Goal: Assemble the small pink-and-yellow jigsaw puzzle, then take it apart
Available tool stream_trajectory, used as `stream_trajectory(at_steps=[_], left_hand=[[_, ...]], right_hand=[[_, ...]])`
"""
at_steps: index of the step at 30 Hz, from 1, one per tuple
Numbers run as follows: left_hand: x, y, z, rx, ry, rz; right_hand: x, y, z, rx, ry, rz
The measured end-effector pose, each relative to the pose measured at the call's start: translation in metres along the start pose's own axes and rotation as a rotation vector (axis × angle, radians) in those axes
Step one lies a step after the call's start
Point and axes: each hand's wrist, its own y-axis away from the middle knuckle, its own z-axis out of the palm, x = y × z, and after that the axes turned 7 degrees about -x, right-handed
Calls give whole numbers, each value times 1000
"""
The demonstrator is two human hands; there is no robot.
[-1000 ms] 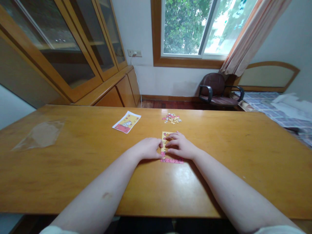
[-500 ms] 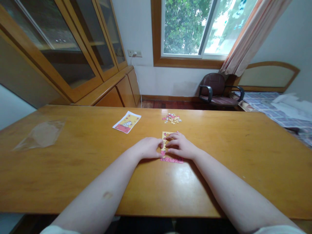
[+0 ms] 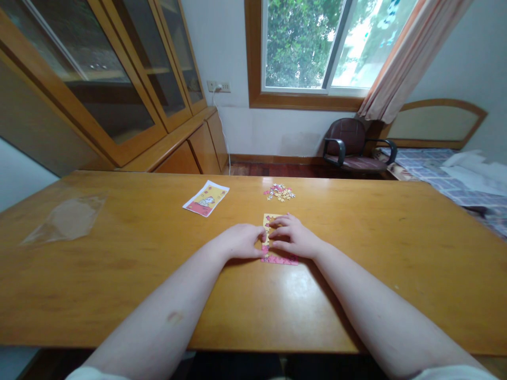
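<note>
A partly joined jigsaw puzzle (image 3: 279, 260) lies flat on the wooden table; a yellow strip shows along its left side and a pink strip along the near side. My left hand (image 3: 246, 240) rests at the puzzle's left edge, thumb and fingers apart and touching the border pieces. Over the puzzle's middle and right part lies my right hand (image 3: 295, 236), its fingers spread and pointing left. It hides much of the inside and the right border. Beyond the hands sits a small pile of loose puzzle pieces (image 3: 280, 192), yellow, pink and white.
A picture card (image 3: 206, 199) in yellow and pink lies left of the pile. Farther left is a clear plastic bag (image 3: 65, 217) on the table (image 3: 138, 264). A glass-door cabinet (image 3: 158, 126) stands along the left wall, and an armchair (image 3: 352, 145) behind the table.
</note>
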Motion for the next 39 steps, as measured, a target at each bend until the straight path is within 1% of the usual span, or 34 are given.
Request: stream_trajectory(at_steps=[4, 15, 17, 20, 23, 28, 30, 32, 35, 39], left_hand=[[1, 0, 0, -17, 6, -5], [2, 0, -2, -11, 17, -18], [0, -1, -2, 13, 27, -6], [-6, -4, -1, 100, 35, -18], [-11, -8, 0, 156, 20, -33], [-12, -10, 2, 135, -7, -9], [-11, -11, 2, 124, -13, -4], [-12, -12, 3, 136, -8, -1], [-14, -14, 6, 180, 25, -11], [-16, -16, 9, 194, 53, -24]], right_hand=[[1, 0, 0, 2, -6, 0], [1, 0, 0, -1, 1, -3], [1, 0, 0, 14, 7, -8], [2, -2, 0, 76, 40, 14], [5, -4, 3, 154, 99, 106], [14, -5, 3, 302, 165, 354], [17, -4, 1, 327, 173, 472], [20, -3, -1, 322, 185, 567], [22, -2, -3, 308, 195, 619], [23, -2, -4, 309, 175, 601]])
